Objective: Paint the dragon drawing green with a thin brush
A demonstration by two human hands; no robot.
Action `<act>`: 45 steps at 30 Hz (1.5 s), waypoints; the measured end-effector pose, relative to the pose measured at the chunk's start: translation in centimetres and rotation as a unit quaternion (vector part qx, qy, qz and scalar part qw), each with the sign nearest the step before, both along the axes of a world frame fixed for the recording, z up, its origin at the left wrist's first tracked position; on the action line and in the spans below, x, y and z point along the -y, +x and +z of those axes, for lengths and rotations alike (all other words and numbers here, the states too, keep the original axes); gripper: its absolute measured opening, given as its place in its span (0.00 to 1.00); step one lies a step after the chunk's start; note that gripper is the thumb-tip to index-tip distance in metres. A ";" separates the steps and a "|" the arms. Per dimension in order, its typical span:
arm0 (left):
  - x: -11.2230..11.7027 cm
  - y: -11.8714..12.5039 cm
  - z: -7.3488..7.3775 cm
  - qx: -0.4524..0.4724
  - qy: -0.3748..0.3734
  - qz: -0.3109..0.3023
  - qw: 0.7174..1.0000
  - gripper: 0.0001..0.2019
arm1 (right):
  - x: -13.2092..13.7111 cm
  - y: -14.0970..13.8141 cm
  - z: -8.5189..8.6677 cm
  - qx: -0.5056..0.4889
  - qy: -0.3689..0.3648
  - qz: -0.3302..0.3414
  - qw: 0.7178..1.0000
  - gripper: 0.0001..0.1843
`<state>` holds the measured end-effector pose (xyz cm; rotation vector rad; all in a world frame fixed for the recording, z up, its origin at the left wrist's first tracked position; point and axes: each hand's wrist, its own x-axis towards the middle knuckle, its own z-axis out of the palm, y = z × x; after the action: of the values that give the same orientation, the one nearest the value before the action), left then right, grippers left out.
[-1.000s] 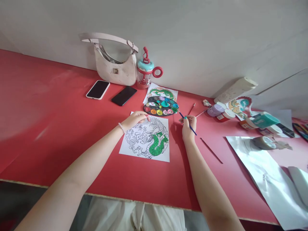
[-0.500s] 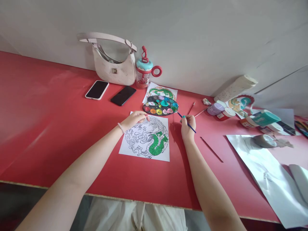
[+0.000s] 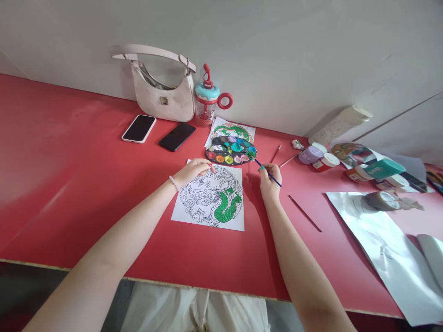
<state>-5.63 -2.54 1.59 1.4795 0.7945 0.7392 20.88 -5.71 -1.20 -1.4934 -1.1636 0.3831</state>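
Observation:
Between the fingers of my right hand (image 3: 270,180) is a blue paintbrush (image 3: 276,180), its tip in the green paint at the right end of a black paint palette (image 3: 218,160). My left hand (image 3: 194,171) rests on the upper left part of a white sheet with a line-drawn dragon (image 3: 194,222). Its fingers are loosely bent and apart, holding nothing that shows. Part of the dragon's body on the sheet is painted green. Behind the palette, and partly under it, lies a second dragon picture (image 3: 247,131) with green and orange colouring.
A white handbag (image 3: 166,103), a lidded cup (image 3: 206,99) and two phones (image 3: 139,128) are at the back left. On the right are loose brushes (image 3: 304,213), paint jars (image 3: 326,162), a pale roll (image 3: 341,123) and a large silvery sheet (image 3: 377,249). A wall stands behind the red table.
Almost nothing differs. My right hand has shifted very slightly, with the brush tip still at the green paint. My left hand stays on the sheet.

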 end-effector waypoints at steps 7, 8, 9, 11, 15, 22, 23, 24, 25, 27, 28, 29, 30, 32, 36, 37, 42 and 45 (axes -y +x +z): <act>0.0 0.0 0.0 -0.006 0.001 0.002 1.000 0.13 | 0.3 -0.2 0.3 0.007 0.016 -0.012 1.000 0.04; 0.0 0.0 0.0 -0.006 0.001 0.002 1.000 0.13 | 0.3 -0.2 0.3 0.011 0.009 -0.010 1.000 0.04; 0.0 0.0 0.1 -0.006 0.002 0.002 1.000 0.13 | 0.3 -0.2 0.3 0.015 0.002 -0.009 1.000 0.05; 0.1 0.0 0.1 -0.007 0.000 0.004 1.000 0.13 | 0.3 -0.2 0.4 0.019 -0.005 -0.010 1.000 0.05; 0.1 0.0 0.0 -0.003 0.000 0.003 1.000 0.13 | 0.4 -0.3 0.5 0.026 0.009 -0.014 1.000 0.05; 0.0 0.0 0.0 -0.006 0.008 0.001 1.000 0.13 | 0.3 -0.2 0.3 0.027 0.014 -0.012 0.999 0.05; 0.1 0.0 0.1 -0.007 0.008 0.001 1.000 0.13 | 0.2 -0.2 0.2 0.026 0.019 -0.014 0.999 0.05; 0.1 0.1 0.2 -0.008 0.008 0.002 1.000 0.13 | 0.2 -0.2 0.2 0.025 0.019 -0.016 0.999 0.05; 0.1 0.1 0.2 -0.010 0.007 0.002 1.000 0.13 | 0.2 -0.2 0.2 0.027 0.014 -0.017 0.999 0.06; 0.1 0.1 0.2 -0.011 0.006 0.002 1.000 0.13 | 0.2 -0.2 0.2 0.031 0.001 -0.014 0.999 0.06; 0.1 0.1 0.2 -0.012 0.006 0.002 1.000 0.13 | 0.2 -0.2 0.2 0.033 -0.002 -0.013 0.999 0.06; 0.0 0.1 0.2 -0.013 0.007 0.002 1.000 0.13 | 0.2 -0.2 0.2 0.036 -0.001 -0.014 0.999 0.06; 0.0 0.1 0.1 -0.014 0.008 0.002 1.000 0.13 | 0.2 -0.2 0.2 0.040 0.003 -0.016 0.999 0.06; 0.1 0.0 0.1 -0.016 0.011 0.005 1.000 0.13 | 0.3 -0.2 0.2 0.046 0.009 -0.020 0.999 0.06; 0.1 0.0 0.2 -0.021 0.015 0.008 1.000 0.13 | 0.3 -0.2 0.2 0.050 0.006 -0.019 0.999 0.05; 0.1 0.0 0.2 -0.022 0.016 0.007 1.000 0.13 | 0.3 -0.2 0.2 0.052 0.009 -0.021 0.998 0.04; 0.1 0.0 0.1 -0.026 0.020 0.003 0.999 0.13 | 0.4 -0.3 0.4 0.067 0.006 -0.025 0.997 0.04; 0.0 0.0 0.1 -0.021 0.018 0.001 1.000 0.13 | 0.5 -0.3 0.5 0.070 0.003 -0.029 0.997 0.05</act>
<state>-5.61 -2.57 1.69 1.5307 0.8187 0.7289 20.55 -6.18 -0.72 -1.5649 -1.2263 0.2382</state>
